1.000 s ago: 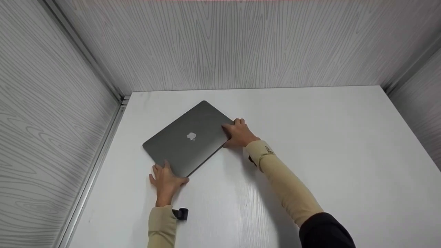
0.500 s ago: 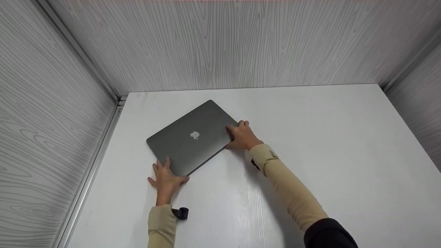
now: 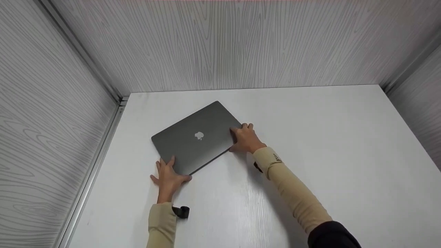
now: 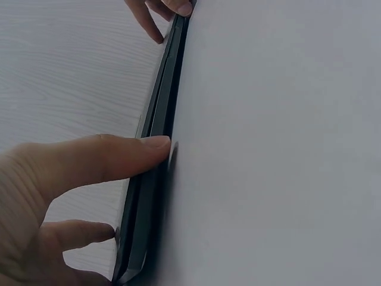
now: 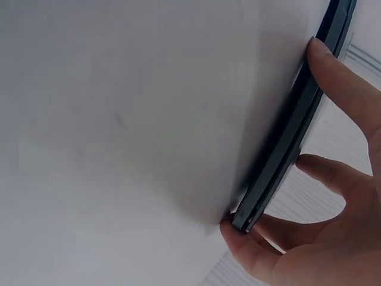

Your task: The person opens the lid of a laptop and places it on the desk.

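A closed dark grey laptop (image 3: 186, 146) with a pale apple logo lies slanted on the white table in the head view. My left hand (image 3: 169, 178) grips its near left corner, the thumb along the front edge and the index finger on the lid. At the opposite end of that front edge, my right hand (image 3: 246, 139) holds the right corner. In the right wrist view its thumb (image 5: 339, 74) lies against the front edge, its index finger touches the lid, and the other fingers curl round the corner. The left wrist view shows the left thumb (image 4: 101, 158) across the laptop's thin edge.
The white table (image 3: 327, 144) extends widely to the right of the laptop. A wood-grain panel (image 3: 241, 44) rises behind it, and another side panel (image 3: 44, 137) with a metal rail stands on the left.
The laptop has slid a little to the right and turned slightly clockwise. Both hands have kept hold of its corners; the right one has moved right and nearer.
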`<state>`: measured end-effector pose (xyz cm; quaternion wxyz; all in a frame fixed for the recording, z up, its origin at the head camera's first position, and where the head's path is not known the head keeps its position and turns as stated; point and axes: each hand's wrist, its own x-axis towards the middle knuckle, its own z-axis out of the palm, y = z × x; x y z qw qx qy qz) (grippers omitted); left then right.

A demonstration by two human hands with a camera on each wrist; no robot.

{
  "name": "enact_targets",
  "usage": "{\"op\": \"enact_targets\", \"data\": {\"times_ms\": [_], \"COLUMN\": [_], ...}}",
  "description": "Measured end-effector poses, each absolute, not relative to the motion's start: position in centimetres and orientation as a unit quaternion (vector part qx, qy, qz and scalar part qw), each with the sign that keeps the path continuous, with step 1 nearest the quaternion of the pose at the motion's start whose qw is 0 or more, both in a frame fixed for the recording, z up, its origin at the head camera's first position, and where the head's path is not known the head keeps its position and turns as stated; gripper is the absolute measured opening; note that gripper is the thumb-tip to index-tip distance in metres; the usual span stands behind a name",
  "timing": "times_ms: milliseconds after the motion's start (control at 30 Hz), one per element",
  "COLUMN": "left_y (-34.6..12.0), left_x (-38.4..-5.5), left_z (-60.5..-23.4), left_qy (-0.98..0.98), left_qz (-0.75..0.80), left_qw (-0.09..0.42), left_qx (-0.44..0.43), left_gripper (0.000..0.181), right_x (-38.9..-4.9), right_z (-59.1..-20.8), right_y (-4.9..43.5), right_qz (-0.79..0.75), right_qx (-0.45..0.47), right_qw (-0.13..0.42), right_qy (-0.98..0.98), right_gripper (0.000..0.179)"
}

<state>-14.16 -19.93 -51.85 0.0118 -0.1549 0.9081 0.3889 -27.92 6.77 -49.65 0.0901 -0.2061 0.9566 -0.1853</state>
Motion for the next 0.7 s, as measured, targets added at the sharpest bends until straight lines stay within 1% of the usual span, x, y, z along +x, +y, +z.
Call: {"op": "enact_targets", "data": {"times_ms": [233,467,600,700], "left_y": [-19.7,-19.2,-18.9,-18.6], "left_x": [-14.5,-14.9,-15.1,-15.0], "left_z": [-52.0,-52.3,-52.2,-52.3], "left_qy": [0.905,0.908,0.911,0.911], "left_qz": [0.400,0.399,0.397,0.398], "left_qw": [0.004,-0.012,-0.022,-0.016], "left_qx": [-0.143,-0.124,-0.111,-0.109], "left_gripper": [0.098,0.096,0.094,0.093], "right_x": [-27.3,-27.0,-26.8,-26.4], "right_z": [-49.7,-49.8,-49.7,-49.8], "right_y": [7.4,8.0,8.5,9.0], "right_qz": [-0.192,-0.183,-0.174,-0.170], "right_qx": [-0.193,-0.182,-0.186,-0.190], "right_qw": [0.076,0.082,0.075,0.068], "right_qy": [0.959,0.963,0.964,0.965], "right_gripper": [0.083,0.086,0.085,0.086]}}
